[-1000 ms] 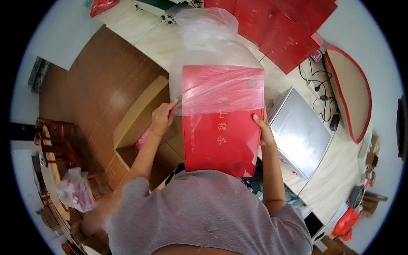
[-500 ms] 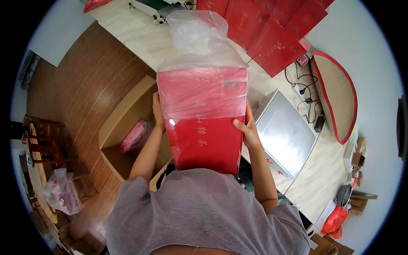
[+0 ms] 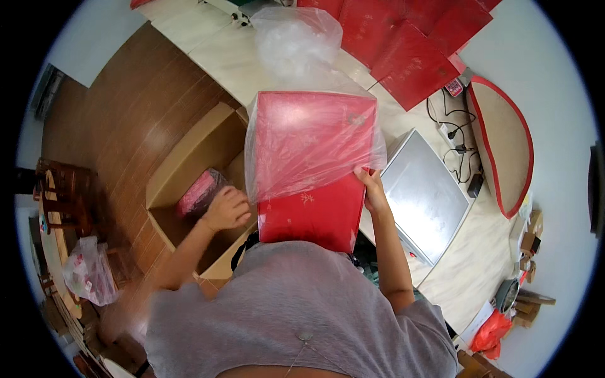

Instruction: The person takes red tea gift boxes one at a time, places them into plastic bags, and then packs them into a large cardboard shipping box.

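Note:
A red box (image 3: 309, 220) stands in front of my chest, its upper part inside a clear plastic bag (image 3: 315, 151). The bag's open edge runs aslant across the box, lower on the left. My left hand (image 3: 228, 209) is closed beside the bag's lower left corner, fingers curled at its edge; what lies inside the fingers is partly hidden. My right hand (image 3: 373, 188) grips the box's right side, thumb on the front by the bag's edge.
An open cardboard carton (image 3: 183, 170) with a pink wrapped packet (image 3: 200, 192) stands at left. On the pale table (image 3: 220, 57) are flat red sheets (image 3: 413, 63), a silver-topped device (image 3: 425, 195) and black cables (image 3: 463, 164). A red-rimmed tan panel (image 3: 504, 145) leans at the wall.
My left hand has left the box's side and moved down and left, to the bag's corner. The bag's left edge sits lower on the box. My right hand still grips the box.

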`<action>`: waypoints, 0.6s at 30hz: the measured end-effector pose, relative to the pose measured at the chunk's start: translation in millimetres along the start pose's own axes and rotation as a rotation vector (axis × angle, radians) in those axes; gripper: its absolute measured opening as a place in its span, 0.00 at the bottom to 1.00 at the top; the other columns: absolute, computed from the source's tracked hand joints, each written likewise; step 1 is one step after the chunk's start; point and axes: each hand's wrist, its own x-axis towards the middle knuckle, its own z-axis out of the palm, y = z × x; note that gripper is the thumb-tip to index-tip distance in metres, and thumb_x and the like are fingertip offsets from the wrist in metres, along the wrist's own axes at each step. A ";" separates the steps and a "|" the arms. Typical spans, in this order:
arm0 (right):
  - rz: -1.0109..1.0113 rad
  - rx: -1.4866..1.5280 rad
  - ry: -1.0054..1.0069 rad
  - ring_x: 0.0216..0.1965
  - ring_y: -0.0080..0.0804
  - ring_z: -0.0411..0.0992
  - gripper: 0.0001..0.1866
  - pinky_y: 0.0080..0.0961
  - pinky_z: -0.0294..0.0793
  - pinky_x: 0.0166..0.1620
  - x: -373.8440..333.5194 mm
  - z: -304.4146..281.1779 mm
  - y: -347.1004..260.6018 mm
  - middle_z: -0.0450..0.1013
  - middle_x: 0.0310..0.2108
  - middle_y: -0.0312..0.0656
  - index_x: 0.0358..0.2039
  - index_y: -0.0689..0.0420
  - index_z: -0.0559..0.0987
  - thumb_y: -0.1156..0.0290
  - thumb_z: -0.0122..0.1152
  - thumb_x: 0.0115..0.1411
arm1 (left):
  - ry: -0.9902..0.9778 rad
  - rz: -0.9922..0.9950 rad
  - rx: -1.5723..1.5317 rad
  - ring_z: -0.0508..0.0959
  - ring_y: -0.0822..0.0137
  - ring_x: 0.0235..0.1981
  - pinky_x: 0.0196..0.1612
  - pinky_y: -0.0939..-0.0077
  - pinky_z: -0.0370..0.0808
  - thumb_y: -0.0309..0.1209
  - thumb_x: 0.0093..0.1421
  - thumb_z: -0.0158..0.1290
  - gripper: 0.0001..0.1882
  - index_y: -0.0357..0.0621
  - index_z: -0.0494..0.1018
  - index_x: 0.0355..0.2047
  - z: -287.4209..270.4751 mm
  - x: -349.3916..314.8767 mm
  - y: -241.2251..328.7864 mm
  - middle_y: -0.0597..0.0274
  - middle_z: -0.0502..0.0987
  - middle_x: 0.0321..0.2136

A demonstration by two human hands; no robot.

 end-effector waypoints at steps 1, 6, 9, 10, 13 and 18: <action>-0.031 -0.012 -0.008 0.57 0.35 0.60 0.44 0.32 0.58 0.58 0.7 7.1 -1.8 0.61 0.56 0.46 0.61 0.61 0.53 0.62 0.68 0.49 | 0.141 -0.229 -0.077 0.70 0.58 0.33 0.40 0.63 0.67 0.36 0.50 0.54 0.13 0.44 0.69 0.33 3.4 -14.5 -11.6 0.56 0.69 0.29; 0.027 -0.035 -0.090 0.56 0.34 0.59 0.43 0.31 0.57 0.59 13.7 17.8 6.9 0.60 0.55 0.45 0.60 0.63 0.53 0.63 0.67 0.50 | 0.328 -1.357 -1.187 0.68 0.60 0.50 0.53 0.61 0.67 0.68 0.55 0.37 0.44 0.46 0.54 0.61 13.9 33.2 -87.4 0.55 0.63 0.55; -0.034 -0.094 -0.067 0.56 0.33 0.60 0.43 0.30 0.57 0.59 14.2 38.4 9.4 0.61 0.54 0.45 0.60 0.63 0.53 0.64 0.67 0.50 | 0.473 -1.275 -1.656 0.64 0.57 0.56 0.57 0.63 0.64 0.71 0.53 0.34 0.49 0.47 0.49 0.64 1.9 80.3 -61.7 0.51 0.57 0.60; -0.069 -0.128 -0.062 0.55 0.32 0.60 0.41 0.29 0.57 0.58 15.4 38.5 11.0 0.61 0.54 0.44 0.59 0.62 0.54 0.64 0.67 0.51 | 0.462 -1.276 -1.662 0.64 0.57 0.56 0.57 0.63 0.64 0.71 0.53 0.34 0.49 0.47 0.49 0.64 -3.7 83.5 -55.1 0.51 0.57 0.60; -0.049 -0.163 -0.086 0.55 0.31 0.59 0.41 0.28 0.56 0.58 7.7 42.9 9.5 0.60 0.54 0.44 0.59 0.61 0.54 0.63 0.67 0.52 | 0.474 -1.291 -1.546 0.62 0.59 0.58 0.57 0.63 0.64 0.68 0.54 0.39 0.47 0.46 0.51 0.63 -1.7 75.0 -47.8 0.53 0.58 0.60; -0.130 -0.233 0.010 0.60 0.35 0.54 0.38 0.28 0.50 0.62 -11.2 33.0 39.9 0.56 0.59 0.46 0.61 0.62 0.51 0.62 0.59 0.58 | 0.294 -1.433 -1.433 0.60 0.59 0.60 0.61 0.65 0.58 0.58 0.53 0.51 0.46 0.43 0.50 0.64 12.0 51.1 -28.7 0.54 0.58 0.60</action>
